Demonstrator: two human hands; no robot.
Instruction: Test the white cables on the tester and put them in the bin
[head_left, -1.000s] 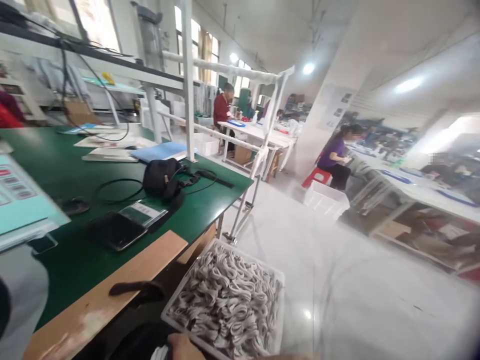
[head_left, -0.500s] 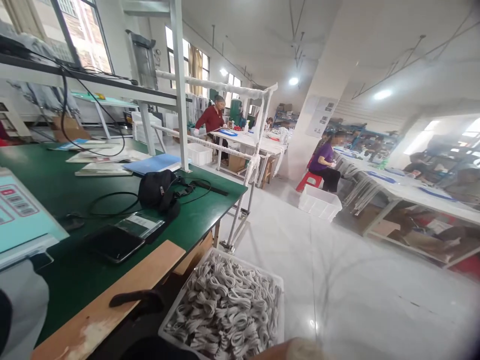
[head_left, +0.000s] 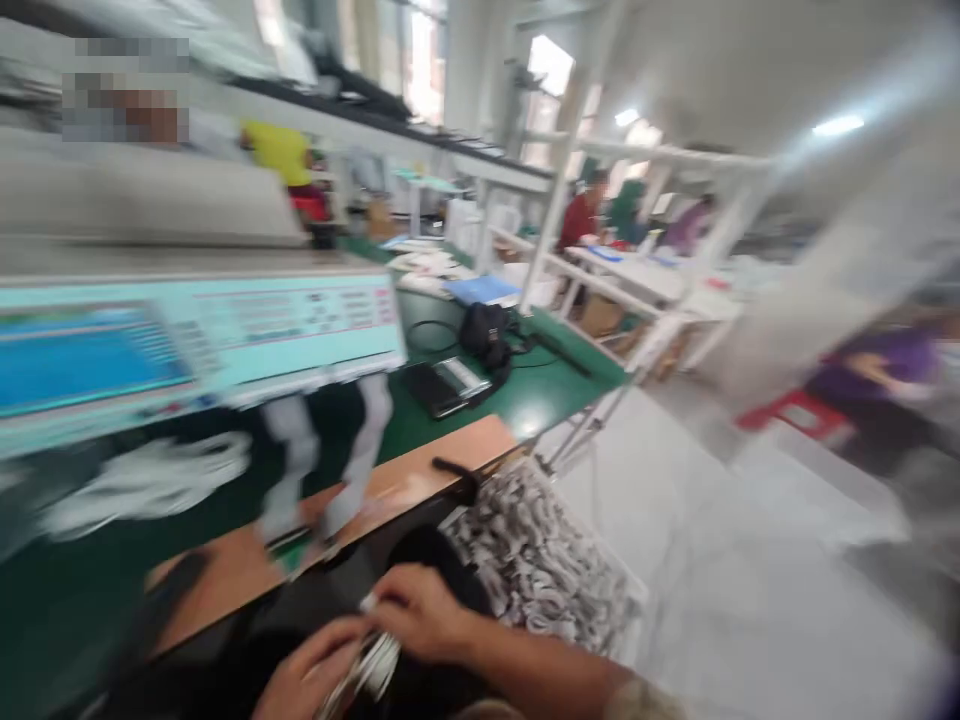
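At the bottom centre of the frame both hands meet over the lap on a small bundle (head_left: 369, 668) of pale looped cord or band. The right hand (head_left: 420, 615) lies over the top of it with fingers curled down and closed on the loops. The left hand (head_left: 307, 680) comes up from below with its fingers bent around the lower end, though blur hides how tight that hold is. The bundle looks light, soft and limp, so it will likely sag and spread unless pinched across the gathered middle, where the strands lie together; a hold on one loop alone could let the rest slide out. Just right of the hands, lower centre, a bin (head_left: 555, 570) is heaped with many more of the same grey-white loops. Above the hands a wooden strip (head_left: 420, 475) edges the green bench (head_left: 540, 395), with a black strap-like piece (head_left: 454, 472) lying on the strip. A pale blue machine (head_left: 202, 340) fills the left of the frame. Other people work at tables far behind.
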